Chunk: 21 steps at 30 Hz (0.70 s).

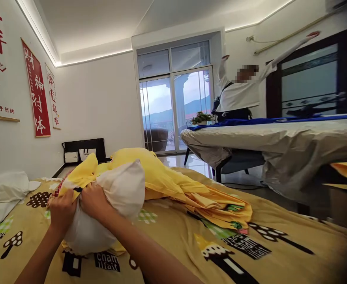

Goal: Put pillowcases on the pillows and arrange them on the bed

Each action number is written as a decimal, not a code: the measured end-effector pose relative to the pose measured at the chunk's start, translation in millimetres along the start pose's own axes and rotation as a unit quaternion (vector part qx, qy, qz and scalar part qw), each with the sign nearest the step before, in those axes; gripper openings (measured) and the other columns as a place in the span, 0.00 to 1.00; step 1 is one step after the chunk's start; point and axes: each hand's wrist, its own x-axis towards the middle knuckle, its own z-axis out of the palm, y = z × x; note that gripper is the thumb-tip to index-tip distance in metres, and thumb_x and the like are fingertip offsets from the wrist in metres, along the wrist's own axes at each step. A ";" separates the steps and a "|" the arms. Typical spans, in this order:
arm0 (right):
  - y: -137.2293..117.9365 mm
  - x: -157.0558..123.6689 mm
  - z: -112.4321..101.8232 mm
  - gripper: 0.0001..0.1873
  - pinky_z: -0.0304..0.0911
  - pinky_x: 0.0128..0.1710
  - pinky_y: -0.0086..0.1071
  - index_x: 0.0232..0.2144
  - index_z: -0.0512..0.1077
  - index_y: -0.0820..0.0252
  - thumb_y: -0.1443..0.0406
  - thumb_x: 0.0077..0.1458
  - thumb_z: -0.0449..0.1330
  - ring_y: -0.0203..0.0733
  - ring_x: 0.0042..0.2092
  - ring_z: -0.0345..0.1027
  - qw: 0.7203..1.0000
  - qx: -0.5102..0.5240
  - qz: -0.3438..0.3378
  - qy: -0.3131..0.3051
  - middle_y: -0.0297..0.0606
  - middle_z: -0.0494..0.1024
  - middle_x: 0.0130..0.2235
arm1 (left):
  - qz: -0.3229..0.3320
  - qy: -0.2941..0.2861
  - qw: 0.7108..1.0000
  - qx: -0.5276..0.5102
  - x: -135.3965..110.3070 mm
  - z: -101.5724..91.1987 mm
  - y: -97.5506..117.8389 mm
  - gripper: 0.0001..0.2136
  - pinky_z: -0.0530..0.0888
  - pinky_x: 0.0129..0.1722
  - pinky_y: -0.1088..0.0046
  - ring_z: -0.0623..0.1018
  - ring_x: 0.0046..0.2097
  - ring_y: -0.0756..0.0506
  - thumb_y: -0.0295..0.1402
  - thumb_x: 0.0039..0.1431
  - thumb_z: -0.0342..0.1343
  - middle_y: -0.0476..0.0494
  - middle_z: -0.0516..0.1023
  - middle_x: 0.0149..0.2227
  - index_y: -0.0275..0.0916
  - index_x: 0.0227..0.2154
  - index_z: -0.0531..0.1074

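A white pillow (122,189) lies on the bed, partly inside a yellow pillowcase (164,177) that spreads out to the right. My left hand (61,211) is closed on the yellow pillowcase edge at the pillow's near left end. Right beside it, my right hand (94,200) is closed on the pillow and the cloth edge. Both forearms reach in from the bottom of the view.
The bed has a mustard sheet (274,244) with printed figures. Another white pillow (1,193) lies at the far left. A second bed (280,138) with a grey cover stands to the right; a person in white (241,92) stretches their arms behind it. Glass doors (176,110) are at the back.
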 end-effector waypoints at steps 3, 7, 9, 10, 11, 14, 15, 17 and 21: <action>38.2 -47.4 -0.7 0.27 0.60 0.55 0.43 0.54 0.68 0.65 0.57 0.56 0.59 0.53 0.57 0.63 0.990 -0.009 -0.131 0.054 0.52 0.70 0.56 | -0.008 -0.046 0.999 0.024 -17.4 9.2 -10.4 0.06 0.58 0.24 0.71 0.74 0.22 0.44 0.31 0.61 0.51 0.48 0.74 0.20 0.39 0.33 0.73; 102.9 -89.9 0.3 0.38 0.45 0.61 0.55 0.65 0.55 0.55 0.51 0.56 0.58 0.62 0.66 0.45 0.960 0.005 0.015 0.279 0.50 0.54 0.66 | -0.008 -0.040 0.998 0.042 -26.7 -8.9 -15.3 0.05 0.58 0.24 0.70 0.73 0.22 0.44 0.30 0.59 0.53 0.49 0.73 0.19 0.39 0.31 0.73; 121.7 -93.4 11.0 0.46 0.49 0.59 0.57 0.66 0.51 0.55 0.47 0.51 0.60 0.65 0.65 0.49 0.957 0.095 0.077 0.264 0.52 0.56 0.65 | 0.008 -0.041 0.998 0.043 -25.6 -25.1 -12.1 0.04 0.60 0.26 0.69 0.73 0.23 0.44 0.30 0.57 0.54 0.49 0.74 0.20 0.40 0.28 0.73; 125.3 -91.6 18.2 0.47 0.52 0.58 0.56 0.66 0.51 0.55 0.46 0.49 0.61 0.63 0.63 0.54 0.959 0.151 0.067 0.230 0.51 0.60 0.64 | 0.021 -0.044 0.998 0.044 -23.2 -33.1 -10.1 0.04 0.61 0.28 0.68 0.73 0.24 0.44 0.30 0.56 0.55 0.48 0.74 0.21 0.40 0.27 0.72; 125.3 -88.5 25.7 0.46 0.54 0.57 0.54 0.65 0.53 0.54 0.47 0.49 0.61 0.61 0.60 0.58 0.957 0.203 0.044 0.203 0.49 0.64 0.62 | 0.036 -0.050 0.997 0.049 -19.4 -40.1 -8.4 0.05 0.63 0.30 0.67 0.74 0.27 0.43 0.30 0.56 0.55 0.47 0.74 0.22 0.40 0.26 0.72; 110.2 -78.2 44.3 0.34 0.59 0.55 0.46 0.58 0.64 0.55 0.54 0.50 0.60 0.53 0.55 0.66 0.927 0.309 -0.023 0.210 0.45 0.72 0.56 | 0.064 -0.078 0.990 0.097 0.7 -51.1 -7.7 0.06 0.65 0.35 0.62 0.74 0.33 0.39 0.26 0.56 0.52 0.43 0.75 0.28 0.39 0.28 0.73; 102.9 -76.3 48.0 0.29 0.61 0.54 0.44 0.56 0.66 0.56 0.57 0.51 0.59 0.52 0.54 0.67 0.915 0.330 -0.040 0.227 0.44 0.73 0.55 | 0.078 -0.091 0.987 0.108 9.6 -50.9 -8.7 0.07 0.66 0.36 0.61 0.74 0.35 0.38 0.24 0.57 0.50 0.41 0.75 0.30 0.38 0.30 0.73; 88.2 -75.3 52.1 0.24 0.64 0.51 0.40 0.52 0.70 0.56 0.62 0.51 0.56 0.49 0.52 0.69 0.896 0.361 -0.068 0.248 0.43 0.75 0.52 | 0.119 -0.125 0.981 0.093 28.5 -45.8 -10.7 0.11 0.67 0.37 0.61 0.74 0.38 0.39 0.21 0.57 0.47 0.40 0.76 0.35 0.38 0.34 0.74; 61.2 -80.0 52.6 0.23 0.65 0.44 0.36 0.48 0.73 0.55 0.64 0.48 0.55 0.46 0.44 0.72 0.884 0.372 -0.098 0.267 0.40 0.79 0.43 | 0.211 -0.239 0.947 -0.030 59.7 -25.2 -2.2 0.10 0.69 0.38 0.64 0.76 0.42 0.40 0.23 0.59 0.49 0.41 0.77 0.39 0.38 0.39 0.72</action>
